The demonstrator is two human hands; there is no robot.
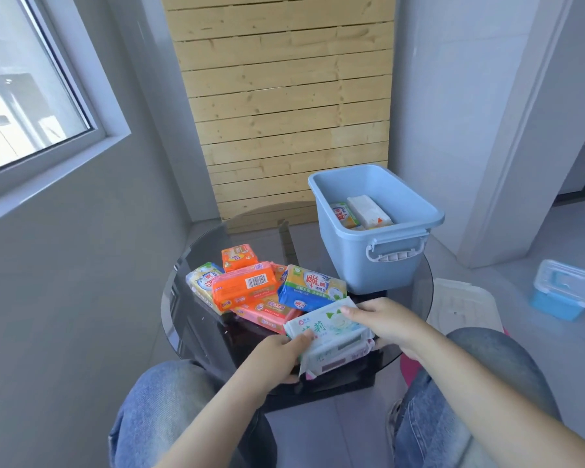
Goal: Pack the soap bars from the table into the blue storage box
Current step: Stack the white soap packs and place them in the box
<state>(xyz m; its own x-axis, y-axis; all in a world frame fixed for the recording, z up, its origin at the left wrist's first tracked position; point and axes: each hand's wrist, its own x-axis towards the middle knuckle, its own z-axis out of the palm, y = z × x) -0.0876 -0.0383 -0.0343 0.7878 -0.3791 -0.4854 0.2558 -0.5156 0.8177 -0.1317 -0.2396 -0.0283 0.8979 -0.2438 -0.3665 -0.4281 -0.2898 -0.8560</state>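
Two hands at the near edge of a round glass table (416, 292). Left hand (277, 356) curled round the near left corner of a stack of white soap packs (328, 336), thumb on top, fingers tucked under. Right hand (382, 319) gripping the far right side of the same stack, fingers bent over the top pack with green leaves and letters on it. Stack tilted a bit, just above the table edge; cannot tell if touching the glass.

Behind the stack, a pile of more soap bars. A blue and yellow soap bar (313, 288) just beside the white packs, touching them. A big orange soap bar (244, 288) with a barcode to its left, lying on top of a pink soap bar (267, 315). A yellow soap bar (201, 280) at the far left of the pile. A small orange soap bar (238, 256) at the back.

Blue storage box (379, 265) on the far right part of the table, open at the top, grey handle facing near. Inside it, a white soap bar (368, 211) lying on other soap.

On the floor to the right, a white lid (463, 305) and, farther off, a small blue box (564, 292) with a clear top. Knees in blue jeans (156, 407) at the bottom. A wooden slat wall (284, 113) behind the table and a window (24, 86) on the left.
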